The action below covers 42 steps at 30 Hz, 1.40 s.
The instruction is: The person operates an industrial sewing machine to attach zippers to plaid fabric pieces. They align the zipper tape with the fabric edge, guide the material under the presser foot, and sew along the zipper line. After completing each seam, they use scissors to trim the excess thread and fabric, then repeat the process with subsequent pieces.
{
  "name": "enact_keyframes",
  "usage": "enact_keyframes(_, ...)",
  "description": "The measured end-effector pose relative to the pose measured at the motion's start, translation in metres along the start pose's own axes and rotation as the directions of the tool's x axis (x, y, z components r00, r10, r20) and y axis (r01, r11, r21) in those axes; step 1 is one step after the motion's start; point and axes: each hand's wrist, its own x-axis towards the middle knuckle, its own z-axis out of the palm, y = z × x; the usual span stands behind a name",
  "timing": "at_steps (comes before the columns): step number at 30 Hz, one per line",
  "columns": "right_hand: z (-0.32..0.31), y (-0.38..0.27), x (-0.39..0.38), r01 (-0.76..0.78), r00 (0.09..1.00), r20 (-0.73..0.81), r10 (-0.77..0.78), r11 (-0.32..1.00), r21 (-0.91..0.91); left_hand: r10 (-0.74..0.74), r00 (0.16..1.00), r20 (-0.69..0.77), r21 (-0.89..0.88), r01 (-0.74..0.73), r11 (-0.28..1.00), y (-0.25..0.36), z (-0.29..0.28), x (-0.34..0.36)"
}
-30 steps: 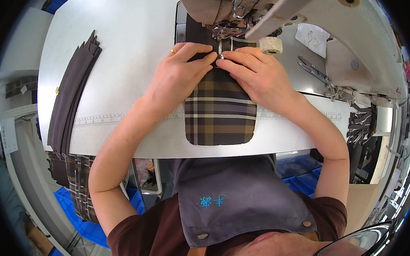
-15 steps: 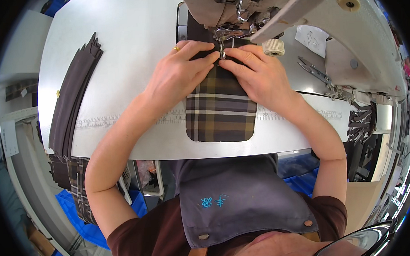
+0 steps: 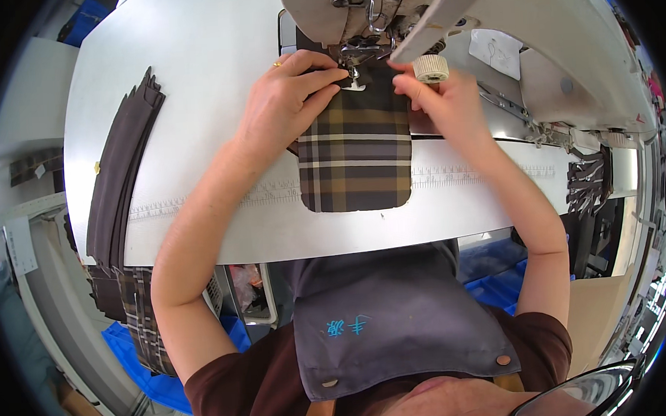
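A plaid fabric panel (image 3: 354, 151) in brown, grey and white, with a dark band at its far end, lies under the sewing machine's needle area. My left hand (image 3: 287, 91) rests on its far left side, fingers stretched out and fingertips beside the metal presser foot (image 3: 354, 84). Just off the panel's far right edge is my right hand (image 3: 451, 102), loosely bent, with its thumb and forefinger apart and nothing visible between them. A cream knob (image 3: 431, 68) hides part of its fingers.
The sewing machine head (image 3: 369, 13) overhangs the work. Scissors (image 3: 503, 102) lie right of my right hand. Stacked dark fabric strips (image 3: 127, 169) lie at the left, with plaid pieces (image 3: 146, 320) hanging below. A ruler scale (image 3: 450, 175) crosses the white table (image 3: 194, 88).
My right hand has lifted off the fabric and moved right. The panel has shifted slightly away from me, and the presser foot now shows between my hands. My left hand stays on the panel.
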Motion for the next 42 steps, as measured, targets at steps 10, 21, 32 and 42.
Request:
enact_keyframes(10, 0.010, -0.003, 0.025, -0.310, 0.948, 0.198, 0.248, 0.860, 0.405, 0.017, 0.997, 0.071, 0.145, -0.027, 0.989, 0.006, -0.003, 0.008)
enact_keyframes(21, 0.009, -0.003, 0.023, -0.286, 0.956, 0.217, 0.197, 0.788, 0.545, 0.088, 0.994, 0.062, 0.135, -0.095, 0.986, -0.003, -0.002, 0.006)
enact_keyframes(32, 0.023, 0.024, 0.015, 0.412, 0.891, -0.040, -0.453, 0.841, -0.351, 0.004, 1.000, 0.012, -0.061, -0.003, 0.998, -0.007, -0.003, 0.003)
enact_keyframes(42, 0.026, 0.005, 0.020, 0.625, 0.736, 0.126, -0.665, 0.597, -0.503, 0.055, 0.998, 0.036, 0.016, -0.056, 0.998, 0.000, -0.008, 0.004)
